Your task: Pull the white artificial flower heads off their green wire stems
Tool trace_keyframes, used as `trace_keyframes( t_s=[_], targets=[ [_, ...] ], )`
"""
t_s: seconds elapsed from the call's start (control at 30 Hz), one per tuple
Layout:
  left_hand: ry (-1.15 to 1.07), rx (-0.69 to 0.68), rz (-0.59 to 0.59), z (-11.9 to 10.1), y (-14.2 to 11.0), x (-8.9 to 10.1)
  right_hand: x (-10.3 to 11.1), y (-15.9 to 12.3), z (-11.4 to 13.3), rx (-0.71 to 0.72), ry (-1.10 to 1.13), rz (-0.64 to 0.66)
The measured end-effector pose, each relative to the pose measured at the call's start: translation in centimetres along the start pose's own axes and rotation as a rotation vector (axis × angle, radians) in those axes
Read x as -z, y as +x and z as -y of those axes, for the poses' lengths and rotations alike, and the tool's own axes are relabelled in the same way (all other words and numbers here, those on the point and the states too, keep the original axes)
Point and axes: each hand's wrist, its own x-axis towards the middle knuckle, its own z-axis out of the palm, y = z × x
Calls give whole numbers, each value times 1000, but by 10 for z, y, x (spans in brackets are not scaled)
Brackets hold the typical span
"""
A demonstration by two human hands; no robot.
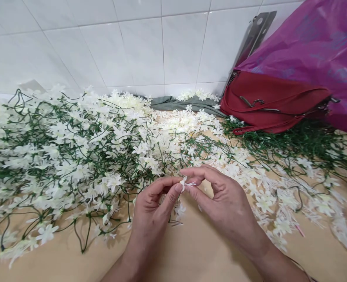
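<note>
Between my two hands, just above the table's middle, is a small white artificial flower with thin white stamens pointing right. My left hand pinches it from the left with thumb and forefinger. From the right, my right hand has its thumb and forefinger closed at the stamens. The fingertips of both hands nearly meet. Directly behind and to the left lies a large heap of white artificial flowers on green stems. Loose white petals and stamens are spread to the right of my right hand.
A red handbag rests on a bunch of green stems at the back right, beside a purple plastic bag. Grey-green cloth lies along the white tiled wall. A metal bracket leans there. The table is tan.
</note>
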Motion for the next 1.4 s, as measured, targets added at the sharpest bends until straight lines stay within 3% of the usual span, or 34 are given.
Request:
trace_keyframes(
  t_s=[0.2,0.5,0.67,0.8,1.0,1.2,1.4],
  targets=[
    [63,-80,-15,0,-1,0,0,0,-6,-38,40,66],
    [-110,52,-8,0,2,1,-5,1,-17,72,159,39],
    [0,-131,-34,5,-3,-2,-7,2,-22,93,201,0],
    [197,-261,-38,2,-4,-1,-7,2,-22,16,282,9],
    [403,-360,-204,-12,-1,10,0,11,-23,-59,308,-105],
    [761,-396,84,-24,-10,23,11,18,-26,-64,247,-201],
    [1047,-527,310,-9,-21,32,12,18,-25,-89,253,-249]
  ],
)
